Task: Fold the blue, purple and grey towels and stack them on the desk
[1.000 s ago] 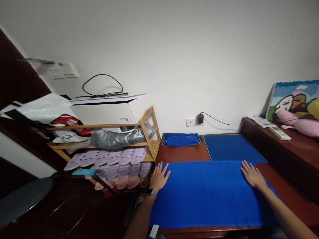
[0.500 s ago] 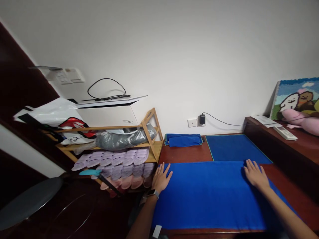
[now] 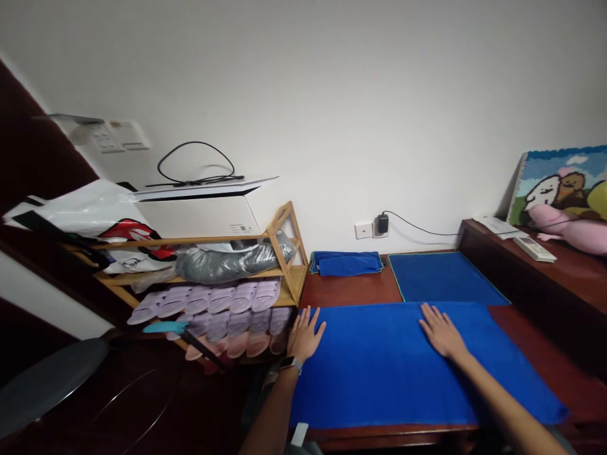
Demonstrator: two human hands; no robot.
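A bright blue towel (image 3: 374, 373) lies spread out near the front edge of the reddish-brown table (image 3: 351, 292). My left hand (image 3: 305, 335) rests flat on its upper left corner, fingers stretched; a watch is on that wrist. On the upper part of the same towel, right of the middle, my right hand (image 3: 441, 330) lies palm down with fingers apart. Behind it a second blue towel (image 3: 443, 278) with a green edge lies flat. To the left of that is a folded blue towel (image 3: 346, 263) by the wall.
At the left stands a wooden rack (image 3: 287, 253) with lilac slippers (image 3: 220, 300), a white box (image 3: 199, 218) and plastic-wrapped things. A black plug (image 3: 382, 222) sits in the wall socket. The raised ledge at right bears a remote (image 3: 535, 248), a pink plush toy (image 3: 569, 230) and a picture (image 3: 559, 183).
My right hand has slid left across the spread towel, from near its right corner. The left hand stays at the left corner. The view has shifted slightly.
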